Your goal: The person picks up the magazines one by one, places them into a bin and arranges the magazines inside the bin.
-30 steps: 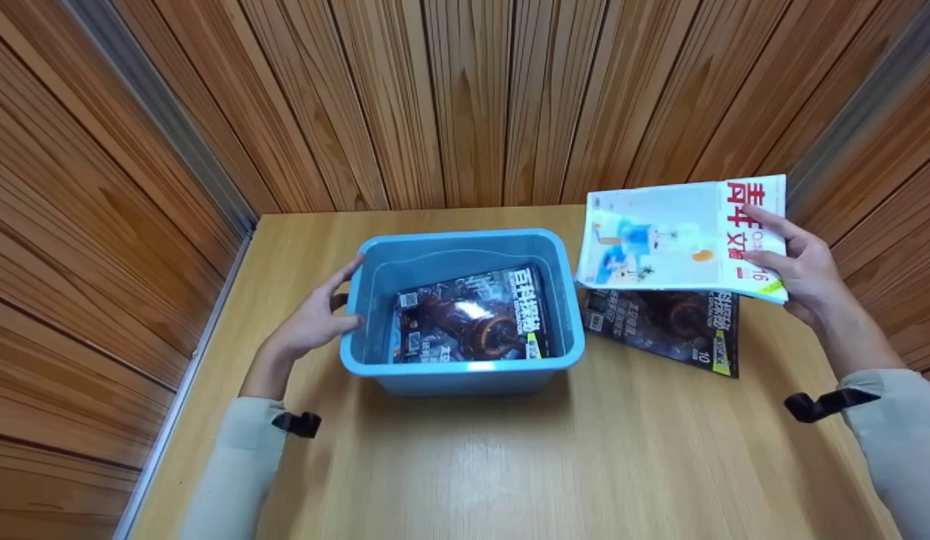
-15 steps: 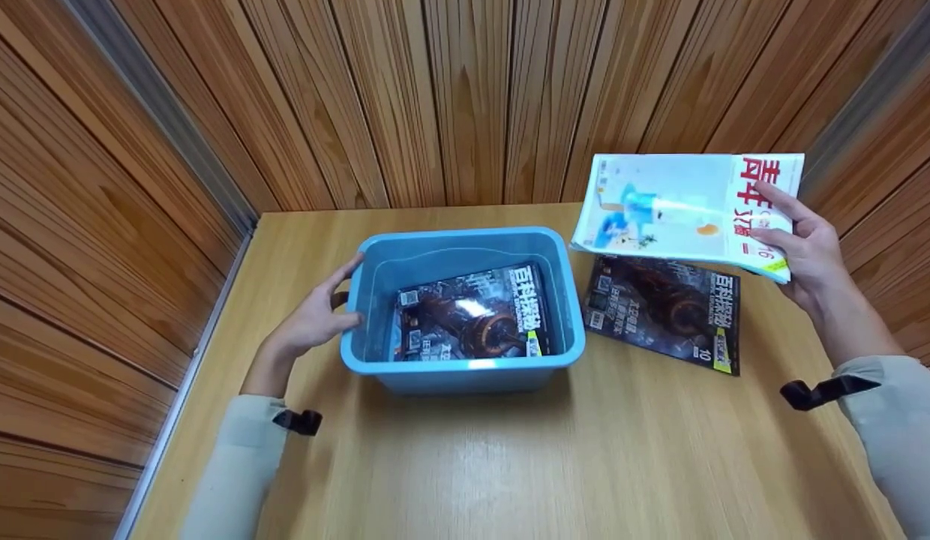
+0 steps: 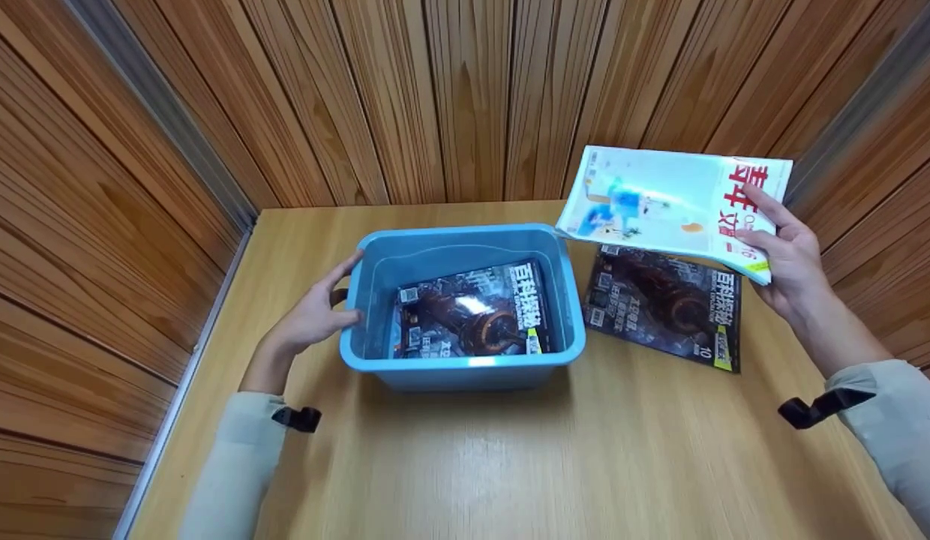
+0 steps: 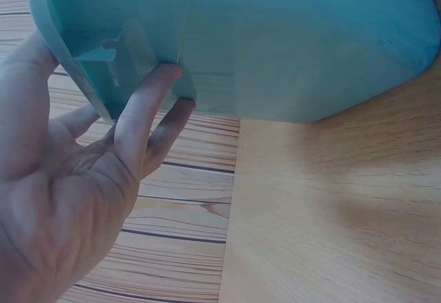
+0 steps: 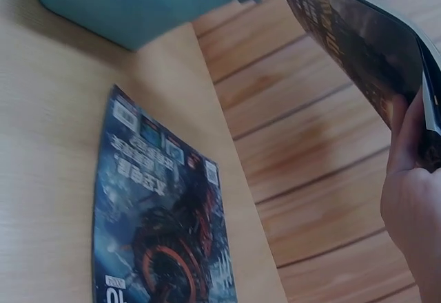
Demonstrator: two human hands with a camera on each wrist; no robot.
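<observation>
A: Why is the left hand (image 3: 311,322) on the rectangular blue plastic bin (image 3: 465,367)?

B: It braces the bin's left wall, thumb over the rim, fingers straight against the outside. A dark glossy magazine (image 3: 472,311) lies flat inside.

A: And the right hand (image 3: 784,259)?

B: Its grip pinches a white-covered magazine (image 3: 660,202) by one edge, raised and tilted above a second dark magazine (image 3: 664,304) on the pale wooden worktop (image 3: 585,465).
</observation>
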